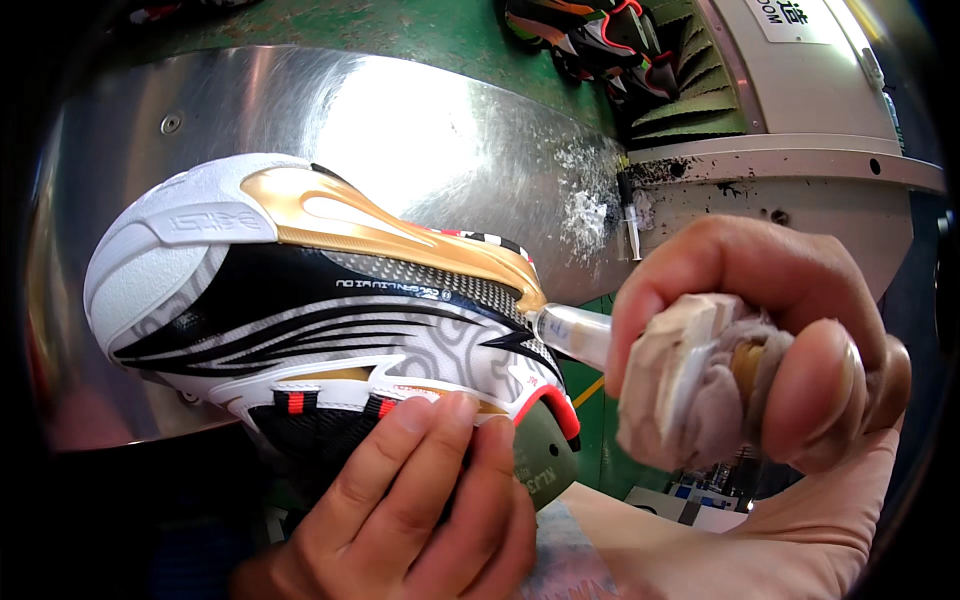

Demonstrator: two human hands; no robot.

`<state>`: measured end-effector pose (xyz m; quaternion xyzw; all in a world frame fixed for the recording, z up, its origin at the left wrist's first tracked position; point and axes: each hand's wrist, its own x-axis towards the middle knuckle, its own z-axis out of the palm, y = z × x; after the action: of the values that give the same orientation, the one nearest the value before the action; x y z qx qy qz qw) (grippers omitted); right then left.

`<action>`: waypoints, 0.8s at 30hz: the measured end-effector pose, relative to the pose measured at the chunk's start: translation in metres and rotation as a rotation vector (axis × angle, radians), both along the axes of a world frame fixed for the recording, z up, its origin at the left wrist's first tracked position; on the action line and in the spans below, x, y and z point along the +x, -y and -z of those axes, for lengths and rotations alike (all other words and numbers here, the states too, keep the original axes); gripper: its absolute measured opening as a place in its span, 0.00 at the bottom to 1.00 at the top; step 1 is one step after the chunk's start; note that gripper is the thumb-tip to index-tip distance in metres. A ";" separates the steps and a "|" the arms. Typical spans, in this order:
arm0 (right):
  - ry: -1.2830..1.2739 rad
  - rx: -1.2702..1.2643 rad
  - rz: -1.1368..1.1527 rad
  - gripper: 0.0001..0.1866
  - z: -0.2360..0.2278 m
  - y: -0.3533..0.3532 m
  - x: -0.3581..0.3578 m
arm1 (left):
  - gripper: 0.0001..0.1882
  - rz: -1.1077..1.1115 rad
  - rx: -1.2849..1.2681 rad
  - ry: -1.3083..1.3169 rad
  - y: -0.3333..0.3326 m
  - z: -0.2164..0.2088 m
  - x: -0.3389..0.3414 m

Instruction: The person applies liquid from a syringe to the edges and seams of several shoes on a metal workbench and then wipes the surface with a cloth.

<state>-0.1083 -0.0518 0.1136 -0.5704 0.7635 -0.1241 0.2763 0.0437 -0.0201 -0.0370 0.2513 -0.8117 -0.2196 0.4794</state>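
A white, black and gold sports shoe (320, 310) lies on its side, its sole edge up and its heel to the right. An olive shoe last (552, 452) fills it and shows at the red-edged collar. My left hand (425, 500) grips the shoe from the near side, fingertips pressed together at the laces and collar. In my right hand (760, 330) is a clear syringe-like tube (577, 334), its back part bound in a tan, cloth-like wrap. The tube's tip meets the heel at the end of the gold sole edge. My fingers curl around the wrapped part.
Behind the shoe is a shiny metal plate (250, 100) with whitish residue at its right. A thin syringe (630, 215) rests near that end. At the upper right stands a pale machine (820, 90) with dark flaps; several shoes (590, 40) are beside it. The floor (400, 30) is green.
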 end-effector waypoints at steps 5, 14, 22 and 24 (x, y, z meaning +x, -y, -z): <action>0.396 0.251 -0.031 0.43 -0.012 0.006 -0.049 | 0.04 0.013 -0.100 0.116 0.005 -0.007 0.005; 1.151 0.125 -0.184 0.45 0.069 -0.038 -0.156 | 0.04 -0.026 -0.047 0.335 0.008 -0.021 -0.008; 1.471 0.071 -0.007 0.42 0.114 -0.044 -0.168 | 0.13 0.020 0.009 0.472 0.049 -0.045 -0.017; 1.590 0.089 0.047 0.41 0.121 -0.046 -0.168 | 0.15 -0.142 -0.013 0.519 0.055 -0.059 -0.039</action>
<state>-0.2758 -0.0057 -0.0078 -0.2832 0.3535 -0.4692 0.7581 0.0047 -0.0748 0.0220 0.3523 -0.8891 -0.1086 0.2712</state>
